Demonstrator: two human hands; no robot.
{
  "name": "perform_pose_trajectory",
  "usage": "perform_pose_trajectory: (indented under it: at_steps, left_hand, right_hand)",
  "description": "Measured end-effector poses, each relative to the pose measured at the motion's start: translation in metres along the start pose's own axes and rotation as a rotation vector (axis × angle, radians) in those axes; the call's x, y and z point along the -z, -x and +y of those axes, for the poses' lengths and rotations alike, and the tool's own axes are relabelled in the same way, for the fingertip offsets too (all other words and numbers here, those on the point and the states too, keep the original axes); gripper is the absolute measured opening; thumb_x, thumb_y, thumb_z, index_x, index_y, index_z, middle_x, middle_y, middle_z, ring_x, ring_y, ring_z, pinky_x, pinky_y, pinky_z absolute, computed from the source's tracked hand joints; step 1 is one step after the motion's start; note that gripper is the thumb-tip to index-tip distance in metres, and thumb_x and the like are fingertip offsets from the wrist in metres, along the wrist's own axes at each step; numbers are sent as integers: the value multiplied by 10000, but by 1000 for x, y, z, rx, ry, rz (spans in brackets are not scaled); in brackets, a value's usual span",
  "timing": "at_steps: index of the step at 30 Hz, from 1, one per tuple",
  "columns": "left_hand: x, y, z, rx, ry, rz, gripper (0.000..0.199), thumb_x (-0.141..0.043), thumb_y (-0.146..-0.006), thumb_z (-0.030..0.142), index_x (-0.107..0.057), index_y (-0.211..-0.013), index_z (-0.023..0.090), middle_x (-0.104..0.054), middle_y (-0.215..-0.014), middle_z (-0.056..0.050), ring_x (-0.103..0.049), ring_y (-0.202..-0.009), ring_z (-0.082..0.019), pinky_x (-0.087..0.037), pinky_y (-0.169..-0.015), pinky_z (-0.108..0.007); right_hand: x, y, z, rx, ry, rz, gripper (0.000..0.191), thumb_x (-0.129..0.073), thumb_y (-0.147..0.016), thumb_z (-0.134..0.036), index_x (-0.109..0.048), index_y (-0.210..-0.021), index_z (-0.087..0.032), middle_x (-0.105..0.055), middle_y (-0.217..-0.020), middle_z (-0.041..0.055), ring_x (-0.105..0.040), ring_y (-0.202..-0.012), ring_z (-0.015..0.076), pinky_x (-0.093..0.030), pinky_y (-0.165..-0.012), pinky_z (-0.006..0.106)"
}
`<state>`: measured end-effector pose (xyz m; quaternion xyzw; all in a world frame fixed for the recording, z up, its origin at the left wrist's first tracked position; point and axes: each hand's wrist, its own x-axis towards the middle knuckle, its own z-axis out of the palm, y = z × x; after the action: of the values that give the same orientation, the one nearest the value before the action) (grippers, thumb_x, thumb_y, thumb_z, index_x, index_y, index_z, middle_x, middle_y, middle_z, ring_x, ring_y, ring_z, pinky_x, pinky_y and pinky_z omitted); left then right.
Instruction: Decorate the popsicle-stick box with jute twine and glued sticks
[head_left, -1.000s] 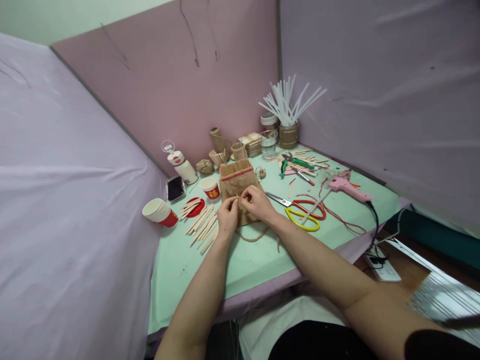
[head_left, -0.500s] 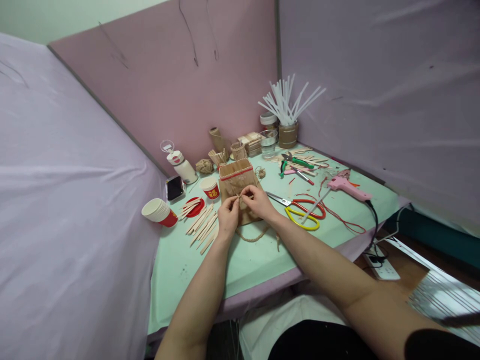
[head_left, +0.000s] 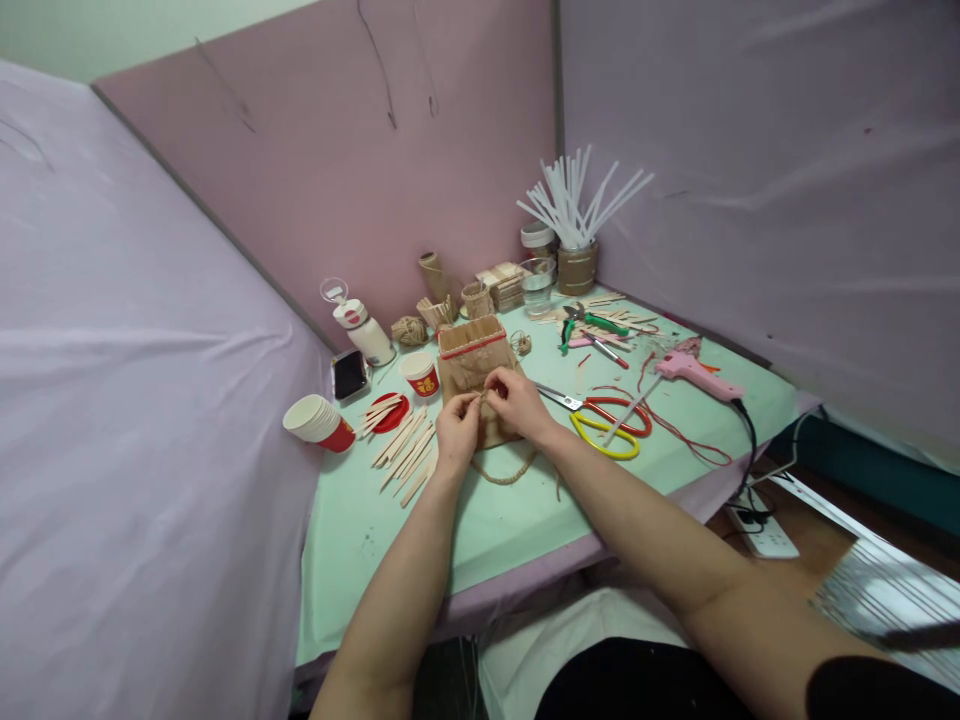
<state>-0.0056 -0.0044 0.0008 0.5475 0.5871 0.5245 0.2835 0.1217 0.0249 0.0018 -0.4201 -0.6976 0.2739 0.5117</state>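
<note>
My left hand [head_left: 458, 432] and my right hand [head_left: 519, 406] meet fingertip to fingertip in front of a brown box-shaped craft piece [head_left: 463, 370] with a red-trimmed top edge. Both are closed in a pinch on thin tan twine, mostly hidden by the fingers. A braided twine cord [head_left: 504, 480] curves over the table just below my hands; whether it joins the pinched strands I cannot tell. To the left of the craft piece stands a red and white paper cup [head_left: 420, 376]. Scissors [head_left: 592, 404] with red and yellow handles lie right of my right hand.
Wooden sticks [head_left: 409, 457] and stacked paper cups [head_left: 318, 424] are at left. A pink glue gun [head_left: 697, 374], red cord [head_left: 690, 446] and green-handled pliers [head_left: 596, 322] lie at right. Behind stand a white bottle [head_left: 367, 335], a twine ball [head_left: 409, 331] and a water cup [head_left: 537, 290].
My hands stay together in front of the craft piece, with the fingers shifted slightly. A strand hanging by my right wrist has moved a little. The rest looks the same.
</note>
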Motion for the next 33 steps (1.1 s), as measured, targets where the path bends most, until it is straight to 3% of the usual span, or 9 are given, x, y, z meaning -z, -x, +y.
perform_pose_trajectory:
  at_steps: [6, 13, 21, 27, 33]
  left_hand:
    - [2, 0, 5, 269, 290, -132, 278, -671, -658, 371, -635, -782, 125, -475, -497, 54, -303, -375, -27, -199, -374, -181]
    - [4, 0, 9, 328, 395, -226, 343, -706, -616, 400, -633, -797, 118, -460, -497, 54, -239, -351, -4, -142, -352, -181]
    - [0, 1, 0, 129, 149, -165, 297, -613, -716, 339, -675, -926, 138, -512, -483, 38, -383, -406, -50, -289, -394, -175]
    - [2, 3, 3, 81, 61, -115, 325, -587, -742, 429, -697, -849, 142, -498, -472, 40, -402, -416, -73, -332, -431, -205]
    - [2, 2, 4, -59, -69, -47, 220, -585, -744, 338, -711, -778, 161, -684, -733, -32, -603, -709, -157, -457, -680, -261]
  right_hand:
    - [1, -4, 1, -360, -365, -31, 110, -529, -655, -220, -563, -748, -173, -549, -633, -36, -453, -534, 96, -366, -516, 220]
    - [3, -5, -4, -489, -482, -37, 134, -546, -624, -229, -567, -748, -184, -501, -557, -56, -367, -436, 73, -273, -409, 200]
    - [2, -4, -4, -431, -447, -10, 145, -546, -627, -225, -569, -762, -177, -528, -611, -41, -453, -523, 87, -352, -474, 200]
    - [-1, -4, -1, -292, -404, 2, 163, -561, -645, -250, -550, -788, -172, -589, -720, -11, -539, -659, 114, -436, -600, 235]
    - [-6, -4, 6, -258, -361, -12, 150, -559, -667, -243, -538, -799, -176, -600, -737, -9, -557, -661, 113, -450, -640, 248]
